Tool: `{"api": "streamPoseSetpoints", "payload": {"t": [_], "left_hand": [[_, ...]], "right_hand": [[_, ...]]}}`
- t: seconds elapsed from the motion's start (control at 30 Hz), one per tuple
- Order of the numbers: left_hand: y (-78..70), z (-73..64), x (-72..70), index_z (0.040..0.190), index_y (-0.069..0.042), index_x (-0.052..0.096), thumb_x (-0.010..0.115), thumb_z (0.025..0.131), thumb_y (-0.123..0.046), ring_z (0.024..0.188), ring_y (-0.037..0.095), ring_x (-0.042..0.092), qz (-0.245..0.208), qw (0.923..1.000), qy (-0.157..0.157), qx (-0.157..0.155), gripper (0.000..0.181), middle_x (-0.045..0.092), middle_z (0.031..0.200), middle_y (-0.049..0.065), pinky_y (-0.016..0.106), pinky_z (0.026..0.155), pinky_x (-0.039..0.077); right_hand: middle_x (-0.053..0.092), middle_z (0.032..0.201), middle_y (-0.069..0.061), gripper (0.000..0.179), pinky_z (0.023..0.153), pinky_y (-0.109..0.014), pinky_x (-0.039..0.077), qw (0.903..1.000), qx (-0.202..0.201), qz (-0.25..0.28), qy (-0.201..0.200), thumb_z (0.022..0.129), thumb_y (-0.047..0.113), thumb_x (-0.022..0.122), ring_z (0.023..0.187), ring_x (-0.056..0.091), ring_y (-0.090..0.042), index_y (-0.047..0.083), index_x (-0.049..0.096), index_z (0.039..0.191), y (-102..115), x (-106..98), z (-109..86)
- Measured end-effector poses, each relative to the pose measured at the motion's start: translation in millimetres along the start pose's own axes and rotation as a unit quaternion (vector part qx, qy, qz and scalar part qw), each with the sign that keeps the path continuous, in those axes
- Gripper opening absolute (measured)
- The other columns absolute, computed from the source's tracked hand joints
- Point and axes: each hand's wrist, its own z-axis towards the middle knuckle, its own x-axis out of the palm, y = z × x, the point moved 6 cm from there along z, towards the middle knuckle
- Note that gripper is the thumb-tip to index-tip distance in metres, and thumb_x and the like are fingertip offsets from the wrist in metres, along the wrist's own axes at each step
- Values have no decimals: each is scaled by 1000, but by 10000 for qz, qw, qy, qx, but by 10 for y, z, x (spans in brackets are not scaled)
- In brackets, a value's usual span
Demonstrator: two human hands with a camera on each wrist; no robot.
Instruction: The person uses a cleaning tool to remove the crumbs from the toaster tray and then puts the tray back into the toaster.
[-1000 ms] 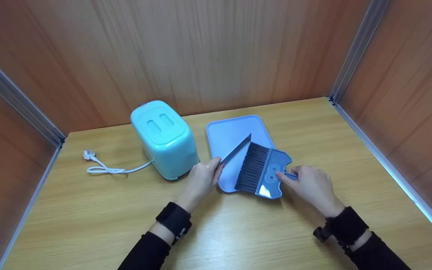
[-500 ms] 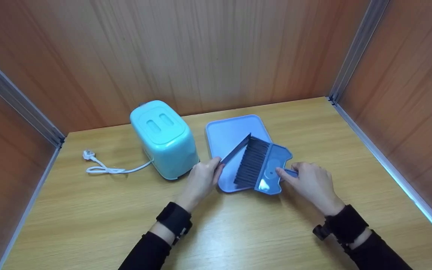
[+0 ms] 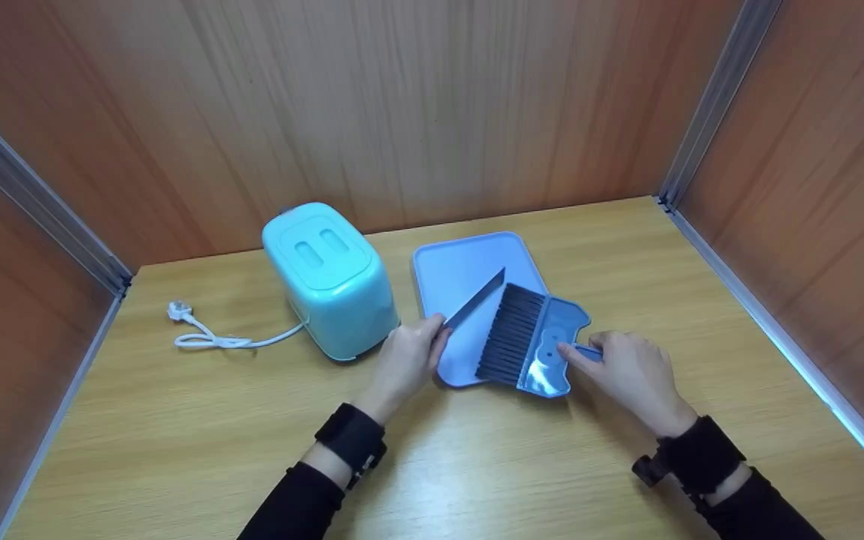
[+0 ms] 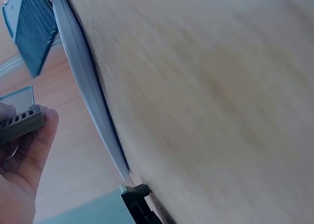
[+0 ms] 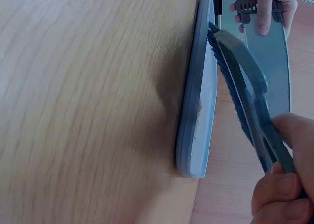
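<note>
My left hand (image 3: pixel 406 354) grips the dark slotted end of a thin metal crumb tray (image 5: pixel 269 67), which is tilted on edge above a shallow light-blue tray (image 3: pixel 447 274). From the right, my right hand (image 3: pixel 631 375) holds the short handle of a blue hand brush (image 3: pixel 550 341), thumb along the top. Its dark bristles (image 3: pixel 511 334) hang over the blue tray's right half, pointing toward the crumb tray with a small gap between them in the head view. A few brown crumbs (image 5: pixel 199 108) lie inside the blue tray in the right wrist view.
A turquoise toaster (image 3: pixel 349 304) with a lid on top stands just left of my left hand. Its white cord and plug (image 3: pixel 211 337) lie on the wooden table (image 3: pixel 199 435). Wooden panels (image 3: pixel 432 112) enclose the back and both sides.
The brush first moved up and left until its bristles met the crumb tray, then came back right and toward me. My left hand and the crumb tray stay nearly still.
</note>
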Motion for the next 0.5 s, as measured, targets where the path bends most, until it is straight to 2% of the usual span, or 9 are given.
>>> {"api": "streamPoseSetpoints", "payload": {"t": [0.1, 0.3, 0.5], "left_hand": [[20, 7, -4, 91, -6, 62, 64, 107, -11, 61, 12, 56, -135, 9999, -34, -74, 17, 62, 69, 2, 24, 50, 48], [32, 32, 6, 93, -7, 63, 63, 109, -13, 61, 11, 57, -528, 9977, 139, -396, 17, 65, 72, 4, 20, 51, 48], [-14, 45, 25, 91, -6, 63, 63, 108, -13, 61, 9, 54, -554, 9979, 135, -307, 18, 63, 71, 3, 19, 50, 45]], "right_hand": [[22, 62, 11, 66, 53, -25, 13, 9994, -319, 42, -97, 98, 62, 70, 56, 22, -8, 21, 31, 64, 69, -32, -13], [22, 59, 12, 60, 53, -23, 16, 9948, -1015, -64, 84, 99, 60, 70, 53, 23, -6, 23, 37, 65, 229, 0, -22], [22, 59, 11, 60, 52, -23, 16, 9948, -993, -66, -218, 100, 57, 70, 52, 23, -7, 21, 37, 65, 222, 13, 6]]}}
